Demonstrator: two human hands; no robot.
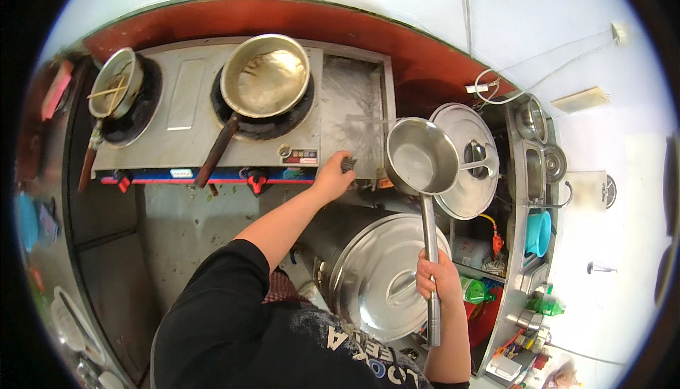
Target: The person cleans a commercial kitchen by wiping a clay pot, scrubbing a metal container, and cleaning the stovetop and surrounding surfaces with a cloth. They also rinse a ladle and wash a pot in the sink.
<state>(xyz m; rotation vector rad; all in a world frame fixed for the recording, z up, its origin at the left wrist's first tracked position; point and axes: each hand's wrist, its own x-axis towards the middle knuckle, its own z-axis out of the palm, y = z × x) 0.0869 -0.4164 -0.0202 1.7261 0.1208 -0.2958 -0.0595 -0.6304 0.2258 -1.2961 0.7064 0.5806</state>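
In my right hand [439,278] is the long metal handle of a deep stainless-steel saucepan [423,156]; its bowl tips toward me and shows a bare inside. My left hand [333,177] is closed around a dark steel-wool scrubber [348,164], low over the front of the bare steel counter [348,139] beside the stove. To the left, a wide metal pan [273,78] with a wooden handle sits on one burner. A smaller pot [118,83] with wooden chopsticks [112,93] across it sits on the far-left burner.
A big lidded stockpot [385,277] stands close before me, under the saucepan handle. Behind the saucepan, a ladle [482,163] lies on another large lid [454,197]. Red stove knobs [257,180] line the front edge. A shelf at right holds a blue basin [538,233] and bottles [477,290].
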